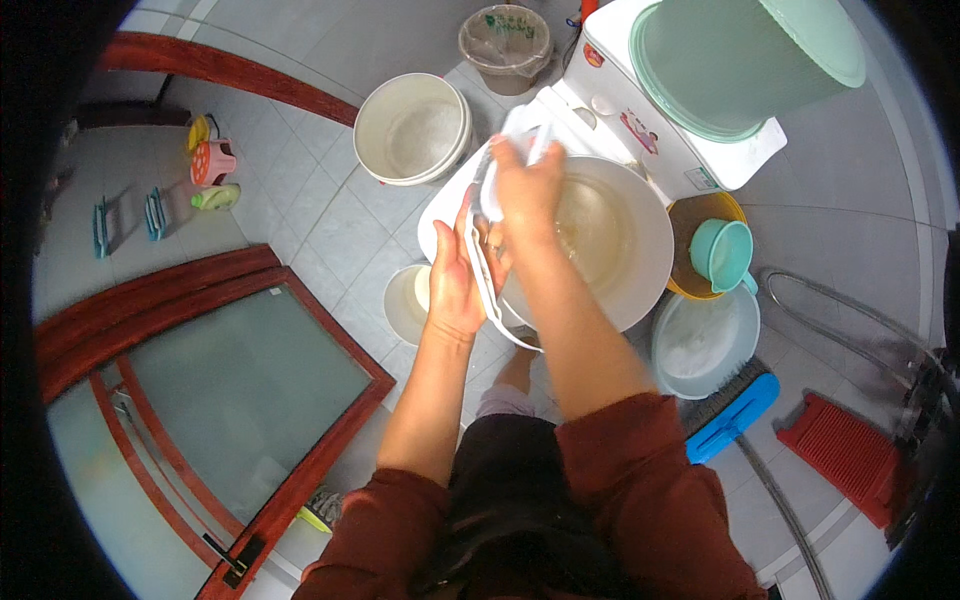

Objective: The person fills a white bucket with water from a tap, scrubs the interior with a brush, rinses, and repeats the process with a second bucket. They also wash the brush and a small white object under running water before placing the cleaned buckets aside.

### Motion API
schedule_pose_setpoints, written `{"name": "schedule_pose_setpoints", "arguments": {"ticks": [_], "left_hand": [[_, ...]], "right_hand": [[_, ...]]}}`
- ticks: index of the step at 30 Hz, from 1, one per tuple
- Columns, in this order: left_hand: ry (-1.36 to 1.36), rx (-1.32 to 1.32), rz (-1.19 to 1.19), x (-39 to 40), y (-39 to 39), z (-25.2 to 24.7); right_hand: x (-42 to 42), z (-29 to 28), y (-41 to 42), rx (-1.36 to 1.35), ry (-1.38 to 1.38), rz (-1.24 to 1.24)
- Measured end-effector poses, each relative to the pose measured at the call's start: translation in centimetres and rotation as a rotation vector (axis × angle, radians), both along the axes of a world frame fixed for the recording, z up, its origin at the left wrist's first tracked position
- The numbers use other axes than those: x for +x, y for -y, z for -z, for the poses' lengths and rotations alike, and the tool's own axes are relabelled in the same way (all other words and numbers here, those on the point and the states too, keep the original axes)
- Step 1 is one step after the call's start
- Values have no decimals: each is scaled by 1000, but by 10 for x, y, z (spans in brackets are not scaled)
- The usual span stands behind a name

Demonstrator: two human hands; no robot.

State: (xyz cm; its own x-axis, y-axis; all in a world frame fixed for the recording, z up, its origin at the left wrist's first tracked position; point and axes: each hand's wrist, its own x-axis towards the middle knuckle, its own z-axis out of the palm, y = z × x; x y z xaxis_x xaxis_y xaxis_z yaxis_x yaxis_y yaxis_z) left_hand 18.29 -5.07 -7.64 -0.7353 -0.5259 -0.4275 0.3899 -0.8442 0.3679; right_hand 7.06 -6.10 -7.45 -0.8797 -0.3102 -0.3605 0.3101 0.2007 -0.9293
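Note:
Blurred by motion, a thin white object (pixel 484 277) with a pale rim is held upright between my hands, and its exact kind cannot be told. A narrow white strip trails from its lower end. My left hand (pixel 459 281) supports its near side, thumb apart and fingers partly hidden behind it. Across its upper part, my right hand (pixel 525 187) grips it; white material shows around those fingers. Just below and right of my hands sits a large white basin (pixel 645 247) with slightly cloudy liquid in it, resting on a white toilet (pixel 442 225).
Left stand white buckets (pixel 411 131) and a smaller pail (pixel 405 307). A green bin (pixel 712 75) tops the toilet tank (pixel 622 112). Right are a turquoise dipper (pixel 720 251), a pale basin (pixel 709 337), a blue broom (pixel 735 420) and a red washboard (pixel 844 457). A framed glass door (pixel 247 382) stands left.

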Motion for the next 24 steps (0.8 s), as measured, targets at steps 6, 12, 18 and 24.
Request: {"name": "schedule_pose_setpoints", "arguments": {"ticks": [6, 12, 18, 24], "left_hand": [[-121, 45, -63, 7, 9, 0], [53, -80, 17, 7, -11, 16], [66, -97, -22, -6, 6, 11], [115, -67, 11, -12, 0, 6]], "right_hand": [[-1, -28, -76, -80, 183, -236], [87, -13, -112, -51, -263, -392], [66, -22, -80, 48, -202, -448], [52, -18, -107, 51, -223, -564]]}}
